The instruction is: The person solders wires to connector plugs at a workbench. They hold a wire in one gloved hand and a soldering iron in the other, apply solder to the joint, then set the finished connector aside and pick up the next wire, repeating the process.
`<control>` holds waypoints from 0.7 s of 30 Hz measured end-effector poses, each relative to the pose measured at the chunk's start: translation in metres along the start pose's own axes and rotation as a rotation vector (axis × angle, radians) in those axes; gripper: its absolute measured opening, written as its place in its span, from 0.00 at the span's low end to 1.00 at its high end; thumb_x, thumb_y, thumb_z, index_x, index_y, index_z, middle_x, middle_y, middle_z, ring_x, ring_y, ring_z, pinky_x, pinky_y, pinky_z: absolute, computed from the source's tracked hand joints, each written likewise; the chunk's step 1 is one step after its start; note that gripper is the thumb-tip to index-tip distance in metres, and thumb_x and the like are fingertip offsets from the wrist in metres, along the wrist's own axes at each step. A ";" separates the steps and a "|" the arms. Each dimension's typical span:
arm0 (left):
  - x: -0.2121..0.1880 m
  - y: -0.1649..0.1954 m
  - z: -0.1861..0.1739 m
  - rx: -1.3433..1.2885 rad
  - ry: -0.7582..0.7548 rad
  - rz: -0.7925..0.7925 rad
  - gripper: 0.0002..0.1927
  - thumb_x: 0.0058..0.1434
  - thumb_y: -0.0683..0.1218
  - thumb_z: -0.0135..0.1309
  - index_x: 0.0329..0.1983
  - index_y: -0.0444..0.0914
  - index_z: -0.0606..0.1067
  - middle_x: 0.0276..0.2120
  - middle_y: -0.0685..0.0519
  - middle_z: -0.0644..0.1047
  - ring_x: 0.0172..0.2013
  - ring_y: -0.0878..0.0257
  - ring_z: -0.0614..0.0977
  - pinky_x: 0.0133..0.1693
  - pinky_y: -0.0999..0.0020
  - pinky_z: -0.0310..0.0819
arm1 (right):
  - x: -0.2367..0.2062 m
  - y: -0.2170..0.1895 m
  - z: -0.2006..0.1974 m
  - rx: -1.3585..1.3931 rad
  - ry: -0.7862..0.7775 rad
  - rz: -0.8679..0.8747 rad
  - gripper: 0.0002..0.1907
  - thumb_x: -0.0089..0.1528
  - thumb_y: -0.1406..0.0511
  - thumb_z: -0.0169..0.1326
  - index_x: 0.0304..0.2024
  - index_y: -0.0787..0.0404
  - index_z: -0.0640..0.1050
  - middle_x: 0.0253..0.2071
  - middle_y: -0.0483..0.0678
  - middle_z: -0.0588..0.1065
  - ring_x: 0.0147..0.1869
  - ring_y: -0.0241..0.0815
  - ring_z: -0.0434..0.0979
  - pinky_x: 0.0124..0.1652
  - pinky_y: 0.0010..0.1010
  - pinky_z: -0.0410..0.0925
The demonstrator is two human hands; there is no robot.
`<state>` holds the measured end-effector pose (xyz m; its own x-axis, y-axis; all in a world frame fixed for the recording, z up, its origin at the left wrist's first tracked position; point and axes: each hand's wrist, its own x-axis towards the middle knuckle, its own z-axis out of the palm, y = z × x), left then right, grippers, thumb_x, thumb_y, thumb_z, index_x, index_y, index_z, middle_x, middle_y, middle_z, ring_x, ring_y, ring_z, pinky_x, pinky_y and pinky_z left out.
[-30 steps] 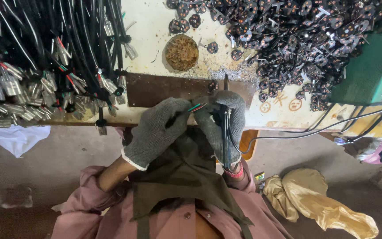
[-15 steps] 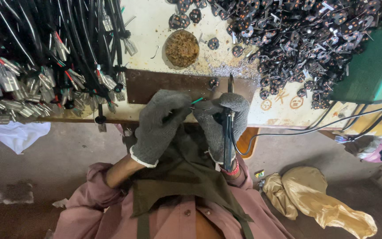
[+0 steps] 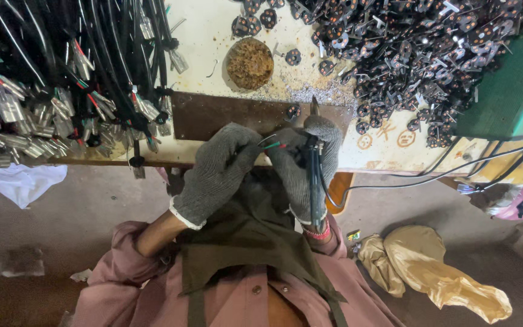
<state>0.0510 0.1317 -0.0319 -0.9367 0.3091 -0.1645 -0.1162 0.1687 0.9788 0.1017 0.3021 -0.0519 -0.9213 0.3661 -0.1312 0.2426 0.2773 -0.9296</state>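
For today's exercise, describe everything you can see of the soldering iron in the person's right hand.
The soldering iron is a slim dark tool with a metal tip pointing away from the person, over the brown plate on the bench. The gloved right hand grips its handle; the left hand holds thin red and green wires beside it. A dark cord runs from its rear end off to the right.

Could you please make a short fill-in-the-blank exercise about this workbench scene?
1. Both hands wear grey knitted ____.
2. The right hand grips a soldering ____.
3. The left hand pinches thin red and green ____.
4. The round brown pad lies on the ____.

Missing words: gloves; iron; wires; workbench
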 end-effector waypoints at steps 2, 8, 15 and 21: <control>0.000 -0.001 0.000 0.006 -0.042 0.001 0.05 0.69 0.38 0.54 0.46 0.33 0.74 0.37 0.49 0.74 0.34 0.62 0.77 0.37 0.69 0.73 | 0.002 0.001 -0.006 -0.006 -0.022 0.090 0.32 0.56 0.74 0.70 0.58 0.63 0.68 0.39 0.41 0.74 0.34 0.28 0.71 0.34 0.20 0.68; 0.000 0.000 -0.004 -0.154 0.041 -0.058 0.03 0.75 0.40 0.51 0.48 0.35 0.72 0.36 0.49 0.73 0.36 0.62 0.74 0.43 0.68 0.72 | -0.007 0.016 -0.002 0.103 -0.037 0.072 0.28 0.61 0.74 0.67 0.58 0.61 0.67 0.42 0.44 0.77 0.40 0.28 0.76 0.39 0.22 0.70; -0.001 0.002 -0.013 0.096 -0.112 0.003 0.08 0.68 0.42 0.56 0.48 0.35 0.75 0.42 0.48 0.80 0.41 0.58 0.83 0.44 0.65 0.76 | 0.003 0.015 -0.008 0.131 -0.178 0.010 0.19 0.63 0.77 0.61 0.53 0.62 0.69 0.42 0.47 0.74 0.43 0.32 0.77 0.41 0.25 0.73; 0.002 0.007 -0.004 0.034 -0.124 -0.116 0.07 0.66 0.42 0.58 0.46 0.35 0.77 0.39 0.50 0.80 0.37 0.64 0.82 0.41 0.67 0.77 | 0.006 -0.001 -0.008 0.092 -0.065 0.055 0.20 0.64 0.76 0.61 0.53 0.62 0.68 0.41 0.46 0.75 0.40 0.32 0.76 0.39 0.24 0.72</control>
<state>0.0472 0.1299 -0.0251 -0.8695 0.3982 -0.2923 -0.2083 0.2411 0.9479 0.0983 0.3107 -0.0488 -0.9259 0.3190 -0.2021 0.2671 0.1750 -0.9477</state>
